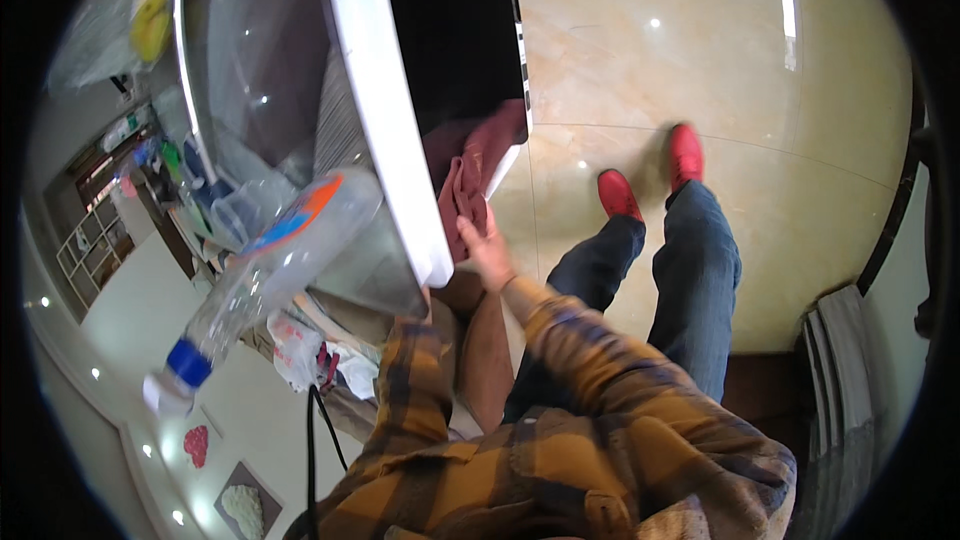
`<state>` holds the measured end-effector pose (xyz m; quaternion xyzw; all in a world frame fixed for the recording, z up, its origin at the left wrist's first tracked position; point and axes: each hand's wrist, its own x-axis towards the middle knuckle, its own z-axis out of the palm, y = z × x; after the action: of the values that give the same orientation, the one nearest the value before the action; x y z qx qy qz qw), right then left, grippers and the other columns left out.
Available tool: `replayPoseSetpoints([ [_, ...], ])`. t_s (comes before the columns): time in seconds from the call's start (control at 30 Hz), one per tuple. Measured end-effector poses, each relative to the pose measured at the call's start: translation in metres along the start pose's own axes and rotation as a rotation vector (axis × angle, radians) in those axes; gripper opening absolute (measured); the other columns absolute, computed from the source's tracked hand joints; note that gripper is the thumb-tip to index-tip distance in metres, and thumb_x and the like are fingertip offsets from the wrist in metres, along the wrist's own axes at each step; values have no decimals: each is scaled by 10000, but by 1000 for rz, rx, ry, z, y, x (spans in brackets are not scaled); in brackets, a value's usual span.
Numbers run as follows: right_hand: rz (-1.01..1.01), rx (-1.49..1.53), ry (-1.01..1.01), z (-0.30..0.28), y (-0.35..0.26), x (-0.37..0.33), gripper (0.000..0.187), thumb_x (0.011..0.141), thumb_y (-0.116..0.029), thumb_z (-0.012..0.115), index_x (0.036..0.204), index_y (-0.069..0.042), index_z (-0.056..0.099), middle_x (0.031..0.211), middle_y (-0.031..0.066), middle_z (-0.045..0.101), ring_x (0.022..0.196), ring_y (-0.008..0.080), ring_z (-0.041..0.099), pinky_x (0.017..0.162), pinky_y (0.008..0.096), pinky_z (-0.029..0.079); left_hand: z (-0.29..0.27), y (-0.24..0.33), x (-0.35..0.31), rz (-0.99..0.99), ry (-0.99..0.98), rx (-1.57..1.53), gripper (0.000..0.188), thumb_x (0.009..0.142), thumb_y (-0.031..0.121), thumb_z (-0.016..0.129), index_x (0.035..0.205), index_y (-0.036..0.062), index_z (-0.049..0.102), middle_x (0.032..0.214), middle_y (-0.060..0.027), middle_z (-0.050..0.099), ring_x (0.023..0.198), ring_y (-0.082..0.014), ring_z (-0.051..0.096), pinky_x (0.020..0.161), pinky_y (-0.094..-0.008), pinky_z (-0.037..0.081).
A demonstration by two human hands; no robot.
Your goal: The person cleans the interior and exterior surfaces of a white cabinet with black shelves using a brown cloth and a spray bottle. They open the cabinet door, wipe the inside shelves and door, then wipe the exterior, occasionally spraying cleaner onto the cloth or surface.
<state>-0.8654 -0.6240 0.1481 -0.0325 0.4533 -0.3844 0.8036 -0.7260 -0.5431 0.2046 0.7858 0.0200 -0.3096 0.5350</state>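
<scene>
My right hand (487, 248) reaches forward to a maroon cloth (478, 155) that hangs out of the dark opening of a white machine (388, 110). The fingers lie on the cloth's lower edge and seem to grip it, though the hand is blurred. My left sleeve (412, 370), in yellow and brown plaid, runs up under the machine's white rim, and that hand is hidden behind it. A clear plastic bottle (262, 275) with a blue cap and an orange label lies slanted beside the rim, left of my arms.
My legs in blue jeans (690, 280) and red shoes (685, 152) stand on a glossy beige tiled floor (700, 50). A brown box-like thing (482, 345) sits between my arms. Crumpled plastic bags (300, 345) and a black cable (312, 450) lie lower left. Grey slats (838, 360) stand at the right.
</scene>
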Motion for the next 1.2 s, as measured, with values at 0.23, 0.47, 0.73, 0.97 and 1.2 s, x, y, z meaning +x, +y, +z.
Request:
replayPoseSetpoints([
  [0.23,-112,-181,252,-38,70,71,496,918,-25,544,1400,-21,425,1353,155,514,1262,271,483,1082,349,366,0,22,-26,92,200,5,377,988,362,489,1180,48,570,1131,-99,602,1054,-223,578,905,-360,482],
  [0.47,92,-57,136,-92,35,147,422,971,-69,514,1384,-3,461,1267,102,603,1181,191,550,1022,310,419,22,28,-37,184,387,26,360,987,359,490,1155,52,575,1103,-92,602,1028,-215,578,883,-353,482],
  [0.73,127,-129,-63,-95,-129,312,420,963,-200,555,1316,19,492,1203,112,617,1063,168,598,892,292,496,40,34,-43,278,516,25,342,986,356,492,1126,57,581,1069,-84,603,999,-206,578,857,-346,482],
  [0.97,-623,-1693,-1017,-60,-40,320,474,783,-294,688,1218,-116,632,1163,122,628,1144,331,527,957,456,428,41,26,-44,446,612,-34,327,985,353,493,1101,61,586,1041,-77,603,973,-197,577,835,-340,482],
  [1.2,-1210,-1842,-1228,-38,-14,412,225,724,-238,670,930,-200,750,998,38,628,1045,227,534,918,397,390,52,-2,-36,501,669,-60,314,984,350,495,1076,65,591,1012,-71,604,948,-189,577,812,-333,482],
])
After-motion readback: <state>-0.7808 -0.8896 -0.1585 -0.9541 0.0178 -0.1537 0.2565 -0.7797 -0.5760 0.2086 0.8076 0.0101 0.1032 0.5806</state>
